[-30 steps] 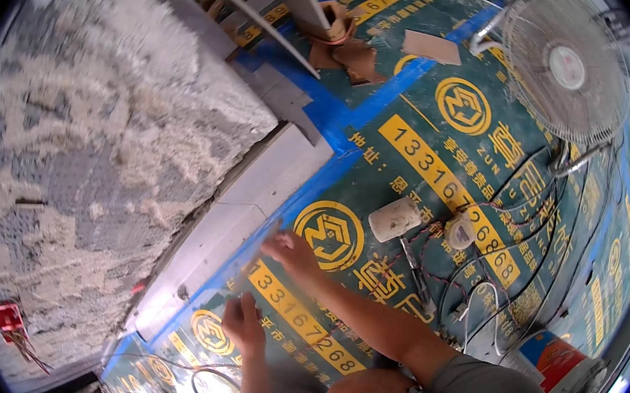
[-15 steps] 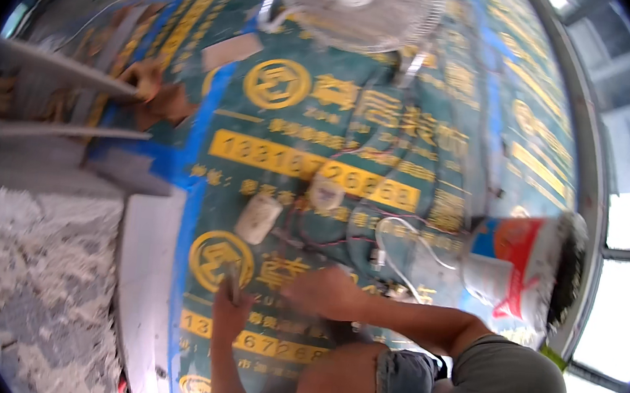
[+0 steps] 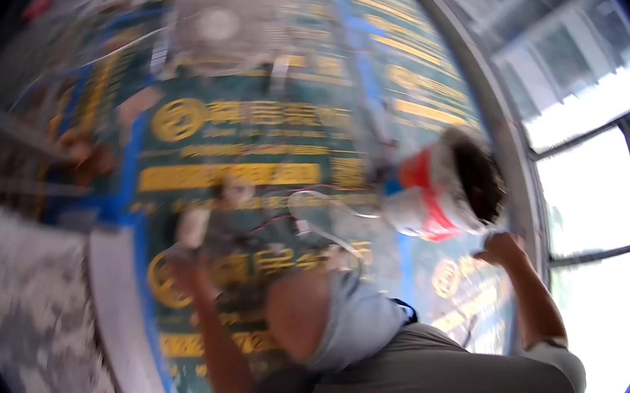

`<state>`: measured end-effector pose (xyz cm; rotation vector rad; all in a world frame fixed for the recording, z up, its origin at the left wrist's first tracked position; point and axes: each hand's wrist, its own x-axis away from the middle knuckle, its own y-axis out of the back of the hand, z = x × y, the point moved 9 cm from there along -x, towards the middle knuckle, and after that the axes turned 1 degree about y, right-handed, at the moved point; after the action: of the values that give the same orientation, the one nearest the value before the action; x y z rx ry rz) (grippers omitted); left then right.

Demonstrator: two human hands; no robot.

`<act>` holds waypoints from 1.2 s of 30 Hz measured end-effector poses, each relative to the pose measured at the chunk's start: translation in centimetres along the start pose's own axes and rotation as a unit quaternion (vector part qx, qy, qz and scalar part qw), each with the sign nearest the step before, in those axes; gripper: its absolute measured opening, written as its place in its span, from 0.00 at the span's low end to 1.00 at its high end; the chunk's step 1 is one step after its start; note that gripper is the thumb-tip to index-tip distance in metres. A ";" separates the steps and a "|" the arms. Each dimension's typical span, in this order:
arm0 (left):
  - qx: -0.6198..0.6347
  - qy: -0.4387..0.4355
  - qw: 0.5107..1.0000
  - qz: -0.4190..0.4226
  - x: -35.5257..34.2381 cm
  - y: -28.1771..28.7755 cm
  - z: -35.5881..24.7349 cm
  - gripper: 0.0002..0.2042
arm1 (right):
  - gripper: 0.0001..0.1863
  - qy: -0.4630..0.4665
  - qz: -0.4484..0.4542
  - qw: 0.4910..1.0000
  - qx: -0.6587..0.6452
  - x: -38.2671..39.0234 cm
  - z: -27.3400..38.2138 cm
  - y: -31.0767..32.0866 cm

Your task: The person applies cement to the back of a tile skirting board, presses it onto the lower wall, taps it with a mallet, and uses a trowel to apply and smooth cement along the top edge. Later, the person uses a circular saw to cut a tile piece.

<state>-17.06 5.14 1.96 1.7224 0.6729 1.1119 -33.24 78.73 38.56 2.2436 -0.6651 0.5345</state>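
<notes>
My left hand (image 3: 188,269) is low over the green floor sheet (image 3: 261,126), beside a small white block-shaped item (image 3: 193,226). Its fingers look curled around something, but blur hides what it is. Out to the right, my right hand (image 3: 505,249) is at the lower edge of a white bucket (image 3: 410,216) with red and blue print. The thumb shows, while the other fingers are smeared against the rim. The bucket's dark, crusted mouth (image 3: 478,179) faces right. A round whitish piece (image 3: 236,192) lies past the block, with thin wires and a white cable (image 3: 337,241) nearby.
A round fan (image 3: 218,25) stands at the far side. Brown crumpled paper (image 3: 85,157) and a cardboard piece (image 3: 138,103) lie left. Rough broken masonry (image 3: 20,296) borders a pale ledge (image 3: 121,291). Windows (image 3: 590,206) line the right side.
My right hand has moved from the middle, near my left hand, out right to the bucket. The view has swung right, shifting the scene left. My left hand is now closer to the white block.
</notes>
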 end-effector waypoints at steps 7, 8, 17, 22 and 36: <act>0.230 0.127 0.965 0.007 3.8 1.5 1.8 0.61 | 0.05 -0.044 -0.017 0.864 -0.502 -5.2 -3.3 -5.6; 0.240 0.134 0.961 0.010 4.0 1.9 1.9 0.62 | 0.04 -0.060 -0.082 0.799 -0.593 -4.3 -3.3 -4.2; 0.302 0.120 0.946 0.001 4.3 3.7 1.0 0.63 | 0.08 0.269 -0.159 0.641 -0.701 8.1 19.4 19.5; 0.201 0.080 0.976 0.015 3.2 3.8 0.4 0.62 | 0.10 0.356 0.154 0.629 -0.674 8.0 38.8 26.3; 0.218 0.175 0.954 0.112 -0.6 8.0 3.1 0.51 | 0.31 0.640 0.272 0.671 -0.255 2.8 73.2 38.1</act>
<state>-14.84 0.15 8.60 2.0298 1.0216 1.5365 -41.17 0.87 12.38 0.6778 -0.5418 1.7099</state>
